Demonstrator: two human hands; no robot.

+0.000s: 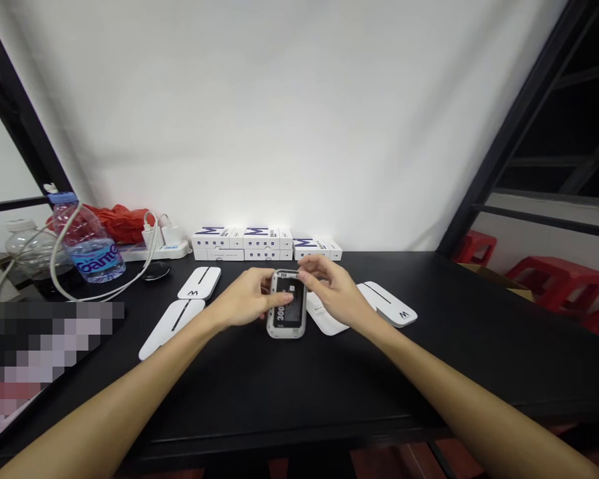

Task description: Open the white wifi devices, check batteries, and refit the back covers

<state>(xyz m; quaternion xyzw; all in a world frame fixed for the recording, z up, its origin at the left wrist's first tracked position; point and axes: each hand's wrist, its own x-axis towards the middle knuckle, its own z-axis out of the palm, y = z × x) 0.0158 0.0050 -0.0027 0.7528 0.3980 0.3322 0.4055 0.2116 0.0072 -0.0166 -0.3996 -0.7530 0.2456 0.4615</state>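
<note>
A pocket Wi-Fi router is held up over the black table with its open back facing me. Inside its pale frame sits a black battery printed with light figures. My left hand grips the router from the left, the thumb lying across the battery. At the upper right corner, my right hand has thumb and fingers closed on the router's edge; what lies between the fingertips is too small to make out. Partly under my right hand lies a white back cover, beside another white router piece with a black stripe.
On the left lie a white router and another striped white piece. White boxes line the wall. A water bottle, white cables, a power strip and a dark mouse stand at the back left. A blurred screen fills the left edge.
</note>
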